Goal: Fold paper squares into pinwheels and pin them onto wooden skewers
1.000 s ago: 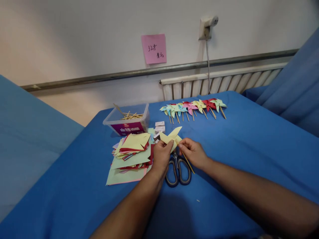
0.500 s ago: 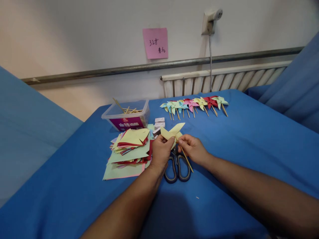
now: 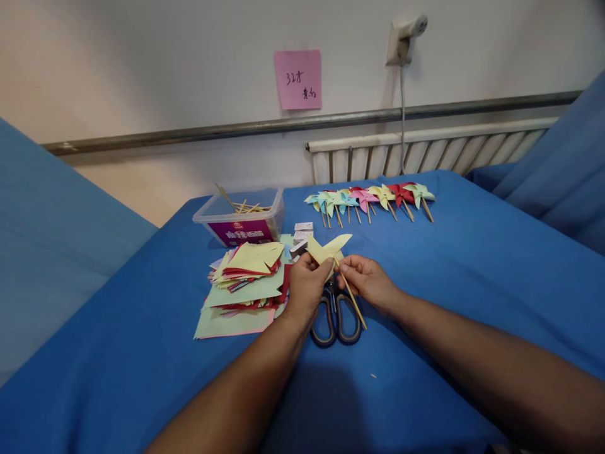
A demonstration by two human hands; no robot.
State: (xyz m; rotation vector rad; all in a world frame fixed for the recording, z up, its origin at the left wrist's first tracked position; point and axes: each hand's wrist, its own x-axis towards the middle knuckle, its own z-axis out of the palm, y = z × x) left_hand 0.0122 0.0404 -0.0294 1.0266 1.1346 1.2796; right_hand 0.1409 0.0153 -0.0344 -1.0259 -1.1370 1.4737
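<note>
Between thumb and fingers, my left hand (image 3: pixel 308 280) pinches a pale yellow paper pinwheel (image 3: pixel 336 243). A thin wooden stick (image 3: pixel 353 298) slants down to the right from the pinwheel's middle. My right hand (image 3: pixel 365 276) is closed at the stick's upper end, close against the paper; its fingertips partly hide the join. Beneath both hands lie scissors (image 3: pixel 348 321) with dark handles, their blades covered by the hands and the paper. Left of my left hand is a stack of coloured paper pieces (image 3: pixel 250 258), with yellow on top.
A clear plastic box (image 3: pixel 239 222) of wooden sticks stands at the back left. Small white boxes (image 3: pixel 303 231) sit beside it. Several finished pinwheels (image 3: pixel 366 198) lie in a row at the back. The blue cloth (image 3: pixel 454 302) covers the table; a radiator (image 3: pixel 435 142) runs behind.
The hands stay almost in place, with the pinwheel and stick shifted only slightly between them. The whole view has moved a little.
</note>
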